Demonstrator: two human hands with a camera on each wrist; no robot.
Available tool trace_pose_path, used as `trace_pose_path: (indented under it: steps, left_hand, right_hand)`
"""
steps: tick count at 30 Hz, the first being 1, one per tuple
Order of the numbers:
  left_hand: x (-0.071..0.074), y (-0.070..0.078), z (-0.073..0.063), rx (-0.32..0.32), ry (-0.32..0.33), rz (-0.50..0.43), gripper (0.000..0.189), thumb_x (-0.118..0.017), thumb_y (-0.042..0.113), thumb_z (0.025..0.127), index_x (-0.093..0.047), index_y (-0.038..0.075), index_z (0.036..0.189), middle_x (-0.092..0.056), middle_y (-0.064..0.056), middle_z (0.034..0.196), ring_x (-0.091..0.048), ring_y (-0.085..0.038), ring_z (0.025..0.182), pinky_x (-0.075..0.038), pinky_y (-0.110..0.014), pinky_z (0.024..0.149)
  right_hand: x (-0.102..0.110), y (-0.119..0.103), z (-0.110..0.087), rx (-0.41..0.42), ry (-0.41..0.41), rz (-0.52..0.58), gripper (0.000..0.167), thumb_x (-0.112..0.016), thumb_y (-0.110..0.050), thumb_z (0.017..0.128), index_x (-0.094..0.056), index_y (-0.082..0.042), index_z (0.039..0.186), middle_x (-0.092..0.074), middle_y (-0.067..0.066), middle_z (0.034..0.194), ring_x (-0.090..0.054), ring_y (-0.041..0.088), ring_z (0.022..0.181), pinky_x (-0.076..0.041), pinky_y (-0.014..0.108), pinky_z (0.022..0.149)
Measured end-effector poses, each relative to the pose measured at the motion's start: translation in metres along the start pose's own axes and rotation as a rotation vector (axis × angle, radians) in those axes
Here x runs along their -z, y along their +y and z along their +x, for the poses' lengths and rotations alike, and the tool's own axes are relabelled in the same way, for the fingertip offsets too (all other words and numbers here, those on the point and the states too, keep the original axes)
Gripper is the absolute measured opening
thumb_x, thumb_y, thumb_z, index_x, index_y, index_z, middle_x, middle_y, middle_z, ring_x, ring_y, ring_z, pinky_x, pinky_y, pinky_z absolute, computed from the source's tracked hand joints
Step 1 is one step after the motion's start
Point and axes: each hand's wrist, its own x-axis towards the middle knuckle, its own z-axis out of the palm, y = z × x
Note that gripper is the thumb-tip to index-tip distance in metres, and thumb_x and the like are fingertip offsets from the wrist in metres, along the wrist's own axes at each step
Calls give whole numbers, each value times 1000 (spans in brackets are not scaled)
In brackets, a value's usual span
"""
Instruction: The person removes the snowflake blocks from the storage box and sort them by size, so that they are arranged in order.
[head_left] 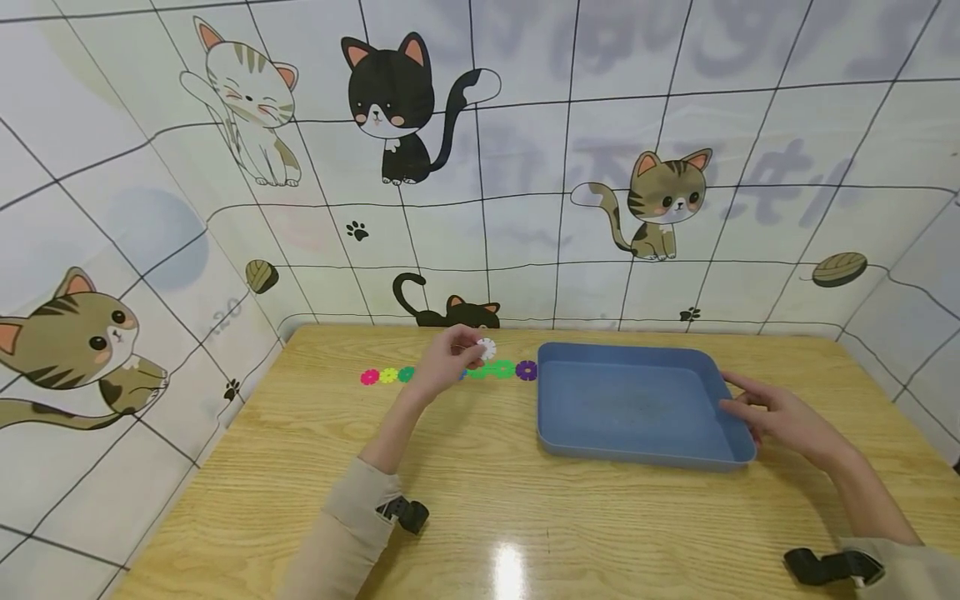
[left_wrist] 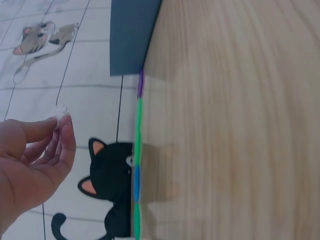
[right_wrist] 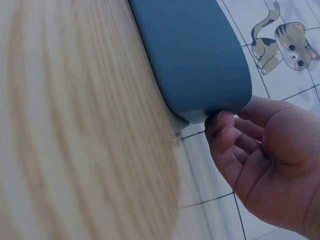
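My left hand (head_left: 444, 367) pinches a white notched plastic disc (head_left: 488, 348) between thumb and fingers, held above the table. Below and around that hand runs a row of similar flat discs: a pink disc (head_left: 370, 377), a yellow disc (head_left: 388, 376), green ones, a blue one partly hidden, and a purple disc (head_left: 527, 370) at the right end. The left wrist view shows the row edge-on, with the white disc (left_wrist: 61, 117) apart from it. A blue rectangular tray (head_left: 637, 404) stands right beside the purple disc. My right hand (head_left: 791, 425) grips the tray's right wall.
The wooden table (head_left: 465, 500) meets a wall covering (head_left: 525, 233) printed with cartoon cats along its back edge. Both wrists wear black straps with small cameras, such as the left strap camera (head_left: 408, 512). Nothing is seen inside the tray.
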Motion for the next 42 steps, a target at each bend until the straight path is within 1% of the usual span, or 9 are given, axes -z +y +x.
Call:
trace_pose_path:
  steps: [8, 14, 16, 20, 26, 30, 34, 38, 42]
  left_hand:
    - [41, -12, -13, 49, 71, 26, 18, -63, 3, 99, -63, -7, 114, -65, -20, 102, -66, -48, 97, -54, -54, 89]
    - [76, -26, -22, 96, 138, 34, 23, -65, 5, 98, -63, -8, 117, -65, -21, 102, -69, -36, 87, -58, -45, 84]
    - [88, -31, -25, 110, 155, 56, 25, -66, 6, 98, -62, -8, 118, -66, -22, 102, -70, -31, 82, -59, -40, 80]
    - [109, -38, -33, 152, 184, 108, 25, -67, 7, 98, -62, -9, 116, -68, -22, 99, -70, -27, 78, -58, -32, 71]
    - [137, -47, -43, 198, 233, 163, 24, -66, 5, 97, -58, -12, 112, -68, -21, 95, -70, -22, 75, -59, -33, 72]
    - [152, -51, -49, 229, 270, 175, 25, -66, 4, 97, -57, -13, 113, -67, -21, 98, -70, -18, 76, -59, -32, 74]
    - [162, -55, -53, 292, 306, 205, 26, -66, 7, 98, -58, -11, 115, -67, -20, 101, -71, -19, 78, -59, -31, 74]
    - [170, -59, -55, 369, 317, 235, 28, -66, 8, 98, -57, -10, 116, -66, -18, 100, -69, -14, 76, -58, -26, 71]
    - [178, -63, -57, 402, 301, 238, 24, -67, 4, 95, -59, -13, 108, -66, -16, 89, -65, -9, 68, -56, -22, 64]
  right_hand:
    - [0, 1, 0, 14, -1, 3, 65, -54, -22, 106, -23, 3, 157, -58, 13, 93, -54, 25, 57, -48, 35, 55]
    - [-1, 2, 0, 15, -3, 7, 65, -55, -22, 106, -23, 4, 157, -58, 12, 92, -54, 25, 57, -48, 35, 54]
    - [-1, 2, 0, 16, -5, 11, 65, -55, -22, 106, -23, 4, 157, -58, 13, 92, -54, 25, 57, -48, 35, 54]
    - [0, 2, 0, 13, -9, 13, 66, -55, -22, 106, -22, 4, 157, -58, 13, 92, -53, 26, 57, -48, 35, 55]
    - [0, 2, 0, 13, -8, 17, 66, -55, -21, 106, -22, 4, 157, -57, 13, 92, -53, 26, 58, -47, 35, 55]
    - [0, 2, -1, 14, -5, 19, 65, -54, -21, 106, -22, 5, 157, -57, 13, 92, -53, 25, 57, -47, 35, 54]
    - [0, 2, -1, 13, -4, 17, 65, -55, -21, 106, -23, 6, 156, -57, 12, 92, -53, 24, 57, -47, 35, 53]
    - [0, 1, -1, 9, -5, 16, 66, -55, -21, 106, -22, 6, 157, -57, 12, 91, -53, 25, 57, -47, 35, 54]
    - [0, 1, 0, 7, -7, 15, 66, -54, -22, 106, -21, 5, 157, -56, 13, 92, -52, 25, 57, -48, 35, 54]
